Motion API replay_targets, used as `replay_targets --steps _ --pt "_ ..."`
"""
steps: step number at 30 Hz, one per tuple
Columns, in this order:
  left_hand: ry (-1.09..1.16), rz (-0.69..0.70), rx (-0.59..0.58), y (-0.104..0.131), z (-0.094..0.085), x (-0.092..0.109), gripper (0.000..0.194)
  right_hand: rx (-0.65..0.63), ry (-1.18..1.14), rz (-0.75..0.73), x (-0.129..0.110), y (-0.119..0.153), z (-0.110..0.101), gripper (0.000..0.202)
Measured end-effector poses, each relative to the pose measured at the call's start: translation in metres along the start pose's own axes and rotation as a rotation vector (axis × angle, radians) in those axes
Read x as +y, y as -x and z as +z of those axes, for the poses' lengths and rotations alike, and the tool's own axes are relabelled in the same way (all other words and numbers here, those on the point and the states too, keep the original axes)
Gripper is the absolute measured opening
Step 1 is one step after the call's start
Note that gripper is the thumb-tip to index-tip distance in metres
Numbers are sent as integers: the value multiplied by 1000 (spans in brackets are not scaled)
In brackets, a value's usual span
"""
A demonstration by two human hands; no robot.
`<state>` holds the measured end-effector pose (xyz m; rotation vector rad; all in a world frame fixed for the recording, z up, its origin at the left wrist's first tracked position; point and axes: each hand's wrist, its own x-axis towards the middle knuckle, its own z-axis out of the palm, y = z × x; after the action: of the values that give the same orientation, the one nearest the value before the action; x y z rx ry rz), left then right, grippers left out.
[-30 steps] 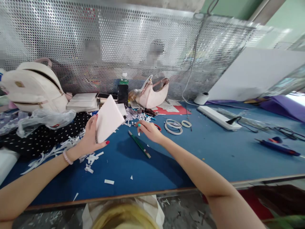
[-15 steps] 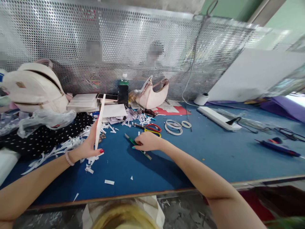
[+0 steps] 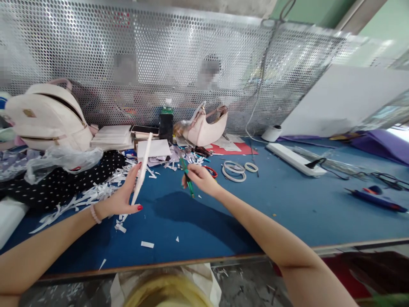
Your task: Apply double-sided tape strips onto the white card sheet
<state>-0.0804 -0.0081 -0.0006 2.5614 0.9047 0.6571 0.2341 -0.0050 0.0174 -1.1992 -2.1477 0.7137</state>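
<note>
Left hand [image 3: 123, 199] is holding white panel [image 3: 142, 169]; right hand [image 3: 203, 179] is clasping slim green tool [image 3: 190, 187]. Slipping grip could be marring white panel.

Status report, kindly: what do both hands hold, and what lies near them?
Left hand holding thin white pad, edge-on. Right hand holding green tool. White scraps litter blue tabletop near left hand.

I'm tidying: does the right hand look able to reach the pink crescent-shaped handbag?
Probably yes, though the right hand holds a slim green tool: only low white paper scraps and dark items seem between hand and handbag.
</note>
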Motion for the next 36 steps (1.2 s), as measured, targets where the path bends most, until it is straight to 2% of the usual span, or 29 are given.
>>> replay_targets --steps 4,6,8,10,12,17,21,29,36 --pt "14 -1 9 -4 4 1 109 201 -498 34 -3 1 1 22" --pt "-14 -42 -14 -5 5 2 110 277 -593 17 -3 0 2 23" --pt "-39 -78 -30 -6 7 2 111 381 -502 -52 -2 0 4 21" --pt "-68 -89 -34 -6 7 2 111 493 -305 -160 0 1 5 16" --pt "-99 -79 -34 -6 7 2 111 550 -87 -279 2 3 4 16" --pt "-143 -55 -42 -5 6 3 110 489 238 -565 5 8 -6 21" --pt "-179 -24 -30 -5 5 3 112 514 347 -651 9 7 -13 24" --pt "-206 18 -34 -5 4 1 117 518 393 -621 16 6 -19 25" --pt "-189 8 -41 -5 3 3 113 428 348 -413 19 7 -21 32"
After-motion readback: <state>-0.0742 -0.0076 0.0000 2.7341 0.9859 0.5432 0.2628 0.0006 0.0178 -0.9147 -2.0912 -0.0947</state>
